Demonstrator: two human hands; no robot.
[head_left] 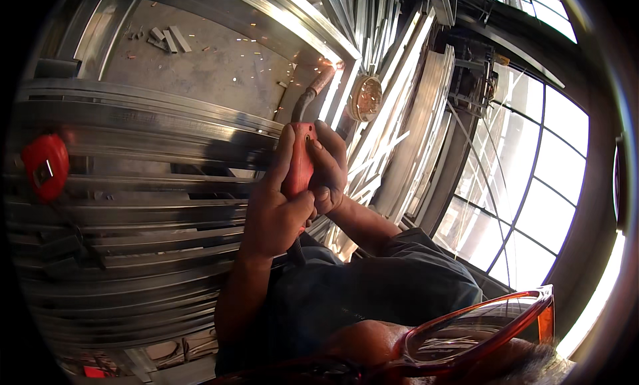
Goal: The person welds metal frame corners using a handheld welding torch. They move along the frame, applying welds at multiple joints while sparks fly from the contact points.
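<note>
Both my hands are closed around the red handle of a welding torch (301, 164). My left hand (269, 208) wraps it from the left, with the thumb lying along the handle. From the right, my right hand (331, 165) grips the same handle, fingers curled near its upper part. The torch's bent neck runs up to a copper-coloured nozzle (323, 83). At its tip there is a bright glow, against the corner of a metal frame (299, 15). Orange sparks scatter to the left of that corner. The exact contact at the tip is lost in glare.
Several long metal bars (153, 215) lie side by side on the left, with a red tape measure (45, 167) over them. Short metal offcuts (171, 40) rest on the grey floor (213, 62). A round tin (365, 98) stands right of the frame corner, by stacked metal profiles (423, 129).
</note>
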